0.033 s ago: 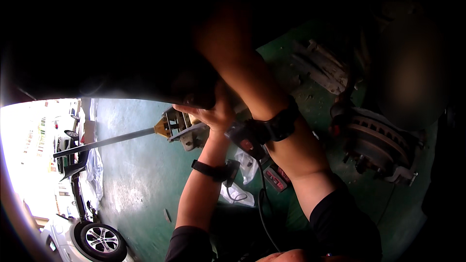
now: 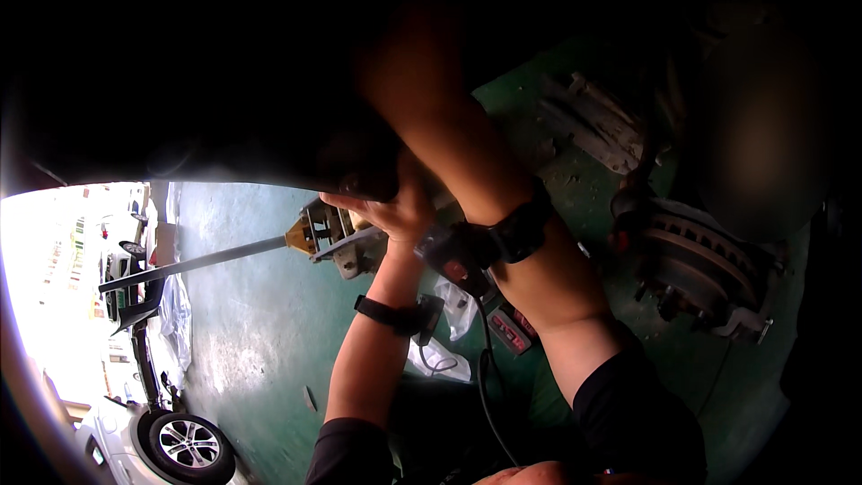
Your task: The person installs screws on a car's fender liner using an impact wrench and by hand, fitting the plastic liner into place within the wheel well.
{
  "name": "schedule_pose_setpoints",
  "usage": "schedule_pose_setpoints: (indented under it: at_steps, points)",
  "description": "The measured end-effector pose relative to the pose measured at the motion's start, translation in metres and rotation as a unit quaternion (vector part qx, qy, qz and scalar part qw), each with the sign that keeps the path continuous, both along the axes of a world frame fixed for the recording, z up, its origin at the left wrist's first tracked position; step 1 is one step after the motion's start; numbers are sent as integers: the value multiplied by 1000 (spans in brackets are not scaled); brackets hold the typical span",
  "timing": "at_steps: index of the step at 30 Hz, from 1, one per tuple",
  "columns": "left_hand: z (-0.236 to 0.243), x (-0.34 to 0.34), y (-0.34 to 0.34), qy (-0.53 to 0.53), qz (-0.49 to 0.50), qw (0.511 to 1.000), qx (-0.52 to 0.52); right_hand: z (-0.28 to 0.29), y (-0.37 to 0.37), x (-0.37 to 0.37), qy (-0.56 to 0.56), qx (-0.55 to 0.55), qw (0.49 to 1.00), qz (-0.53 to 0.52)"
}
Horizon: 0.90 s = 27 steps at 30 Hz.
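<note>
My left hand (image 2: 400, 211) reaches up against a dark rounded part (image 2: 364, 181) at the lower edge of the black bodywork overhead. Its thumb points left beneath that part, and the other fingers curl up into shadow; what they grip is too dark to name. Farther up, my right hand (image 2: 409, 63) fades into the darkness, blurred, with its fingers hidden. The right forearm crosses in front, to the right of my left hand. Black straps with small box-shaped devices (image 2: 453, 258) sit on both forearms, and a black cable hangs from one.
At the right are a brake disc (image 2: 700, 256) with wheel studs and a dirty metal part (image 2: 597, 126) on the green floor. A yellow floor jack (image 2: 301, 233) with a long grey handle stands left. Below lie white plastic bags (image 2: 458, 305) and a red-black box (image 2: 512, 330). A white car's wheel (image 2: 189, 442) shows lower left.
</note>
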<state>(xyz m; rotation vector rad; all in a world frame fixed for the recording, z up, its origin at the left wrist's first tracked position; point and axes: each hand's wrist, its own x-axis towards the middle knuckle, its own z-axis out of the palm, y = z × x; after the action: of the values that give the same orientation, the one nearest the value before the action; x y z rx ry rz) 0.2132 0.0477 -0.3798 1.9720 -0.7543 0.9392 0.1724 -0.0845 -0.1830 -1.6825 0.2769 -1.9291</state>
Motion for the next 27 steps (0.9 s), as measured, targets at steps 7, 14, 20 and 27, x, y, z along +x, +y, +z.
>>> schedule_pose_setpoints:
  at_steps: [7, 14, 20, 27]
  points:
    - [-5, 8, 5, -40, 16, 997, 70, -18, -7, 14, 109, 41, 990, 76]
    - [44, -22, -15, -24, -82, 989, -122, -7, 7, 24, 43, 124, 983, 131]
    - [42, -28, -12, 6, -83, 987, -139, -16, -5, 42, -33, 9, 999, -5]
    - [44, -28, -17, 118, -120, 957, -238, -8, -12, 26, -1, 33, 999, 29]
